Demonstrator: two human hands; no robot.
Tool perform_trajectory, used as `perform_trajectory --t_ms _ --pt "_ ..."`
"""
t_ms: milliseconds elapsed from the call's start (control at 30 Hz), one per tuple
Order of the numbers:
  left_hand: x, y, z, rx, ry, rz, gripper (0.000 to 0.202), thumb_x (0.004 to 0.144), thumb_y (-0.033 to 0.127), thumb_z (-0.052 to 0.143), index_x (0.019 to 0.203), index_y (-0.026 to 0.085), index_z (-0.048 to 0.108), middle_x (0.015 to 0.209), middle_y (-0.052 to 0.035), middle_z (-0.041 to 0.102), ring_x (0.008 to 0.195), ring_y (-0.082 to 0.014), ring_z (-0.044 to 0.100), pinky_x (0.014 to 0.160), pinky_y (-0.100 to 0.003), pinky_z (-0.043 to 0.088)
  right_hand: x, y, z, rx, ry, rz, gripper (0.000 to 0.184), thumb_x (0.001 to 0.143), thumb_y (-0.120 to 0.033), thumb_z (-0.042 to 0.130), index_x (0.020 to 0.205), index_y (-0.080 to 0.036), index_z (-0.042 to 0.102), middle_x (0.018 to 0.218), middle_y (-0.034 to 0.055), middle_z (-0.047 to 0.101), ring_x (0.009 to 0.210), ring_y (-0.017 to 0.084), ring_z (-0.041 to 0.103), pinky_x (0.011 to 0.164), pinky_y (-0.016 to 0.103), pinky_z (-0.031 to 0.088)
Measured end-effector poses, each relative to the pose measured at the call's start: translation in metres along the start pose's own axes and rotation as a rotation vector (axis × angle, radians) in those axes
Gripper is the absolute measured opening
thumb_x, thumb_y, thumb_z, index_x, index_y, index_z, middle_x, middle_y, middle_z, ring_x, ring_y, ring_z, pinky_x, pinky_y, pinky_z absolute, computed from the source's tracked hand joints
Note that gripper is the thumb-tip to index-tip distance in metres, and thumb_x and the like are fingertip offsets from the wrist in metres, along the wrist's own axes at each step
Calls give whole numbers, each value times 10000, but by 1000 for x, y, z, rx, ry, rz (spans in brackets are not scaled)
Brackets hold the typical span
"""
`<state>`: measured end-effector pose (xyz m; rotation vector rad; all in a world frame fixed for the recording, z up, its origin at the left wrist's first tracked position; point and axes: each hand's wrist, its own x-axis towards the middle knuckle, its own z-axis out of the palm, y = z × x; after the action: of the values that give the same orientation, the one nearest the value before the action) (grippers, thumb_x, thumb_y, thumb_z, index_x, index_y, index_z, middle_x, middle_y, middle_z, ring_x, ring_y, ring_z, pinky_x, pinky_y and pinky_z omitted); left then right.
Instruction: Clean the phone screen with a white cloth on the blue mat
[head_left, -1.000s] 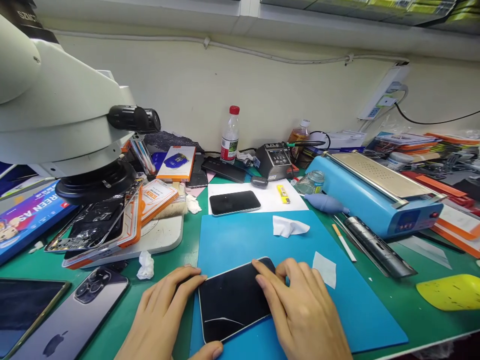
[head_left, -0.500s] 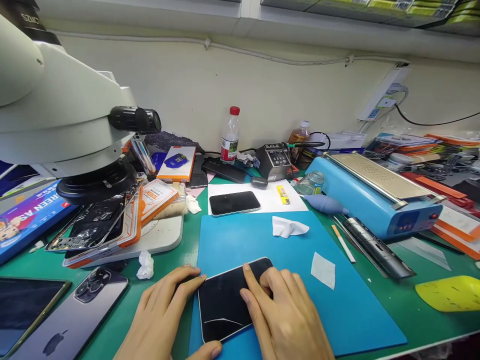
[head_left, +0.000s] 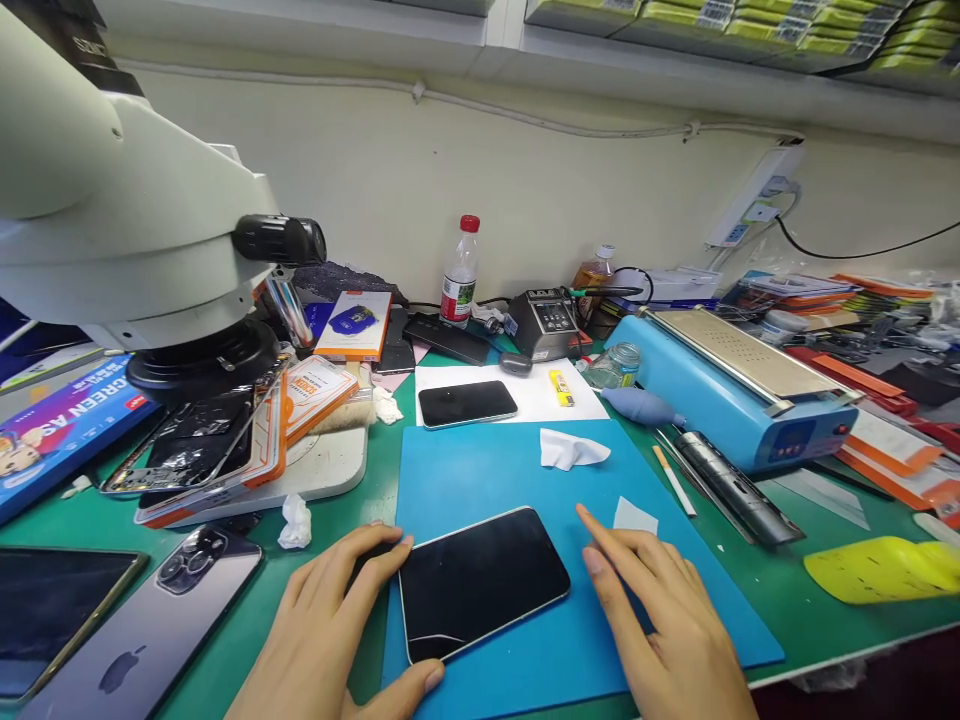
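A black-screened phone lies face up on the blue mat, near its front edge. My left hand holds the phone's left end, fingers along the far corner and thumb at the near corner. My right hand hovers just right of the phone, fingers stretched out and apart, holding nothing. Its fingertips reach a small white square wipe on the mat. A crumpled white wipe lies farther back on the mat.
A microscope head overhangs the left. Phones and a tablet lie at front left. A second phone rests on white paper behind the mat. A blue heating machine, a metal roller and a yellow pad stand right.
My right hand has lifted off the phone's screen and moved right, towards the small white wipe. The left hand stays on the phone's left end.
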<state>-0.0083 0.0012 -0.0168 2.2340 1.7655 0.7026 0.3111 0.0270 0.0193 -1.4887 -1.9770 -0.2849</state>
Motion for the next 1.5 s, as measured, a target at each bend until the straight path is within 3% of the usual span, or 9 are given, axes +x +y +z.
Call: perform_trajectory --t_ms 133,300,467,700,933,1100,1233,1367,1500 --pt "-1 0 -4 5 0 36 626 940 514 759 1520 464 528 1566 -7 636 1369 -348 667 1045 -511 621 -12 -11 -3 36 -75 81 398 1130 -488 524 1508 -373 575 1205 -28 764 1053 172 727 836 290 595" --pt "-2 2 1 -13 24 8 568 956 534 707 1481 478 495 1548 -4 629 1368 -368 652 1060 -574 563 -13 -34 9 -2 -65 94 532 1082 -613 551 1530 -325 559 1140 39 754 975 235 729 766 366 600" --pt "-2 -4 3 -12 -3 -16 601 957 637 690 1494 485 469 1548 -15 625 1403 -411 616 1094 -630 505 -10 -31 10 95 -119 178 416 1122 -459 541 1533 -397 520 1071 -22 734 983 179 714 799 315 599" --pt "-4 2 1 -69 0 -32 617 1002 781 537 1519 463 423 1586 -67 604 1475 -410 564 1138 -637 479 -19 -24 11 171 -67 195 394 1152 -291 450 1509 -417 556 1062 -56 738 977 128 698 799 252 572" --pt "-4 16 -9 -232 -37 -223 629 909 526 822 1475 474 552 1633 -21 576 1531 -370 504 1183 -592 505 -26 -19 16 175 33 162 384 1147 -285 444 1486 -365 606 1166 -49 763 1062 139 709 874 270 549" --pt "1 27 -18 -334 -75 -342 665 831 368 903 1423 483 622 1603 4 600 1544 -350 497 1223 -576 489 -27 -18 15 157 47 129 341 1142 -348 476 1444 -343 635 1208 -36 768 1082 172 706 906 305 531" --pt "5 28 -24 -316 -95 -298 672 853 420 906 1448 494 604 1625 3 573 1578 -358 458 1263 -612 438 -23 -23 16 149 34 117 333 1142 -368 477 1429 -341 644 1218 -32 770 1075 186 706 912 317 531" --pt "7 22 -27 -245 -204 -241 646 933 563 810 1522 502 552 1706 -12 477 1632 -373 373 1282 -667 388 -19 -22 14 169 5 131 337 1136 -428 489 1426 -373 652 1257 -42 762 1102 189 717 897 316 551" --pt "7 21 -26 -140 -217 -178 732 965 486 775 1628 451 468 1785 -29 386 1672 -390 289 1285 -678 377 -19 13 8 126 76 276 440 1091 -585 529 1456 -378 661 1426 -5 684 1224 245 686 815 335 557"
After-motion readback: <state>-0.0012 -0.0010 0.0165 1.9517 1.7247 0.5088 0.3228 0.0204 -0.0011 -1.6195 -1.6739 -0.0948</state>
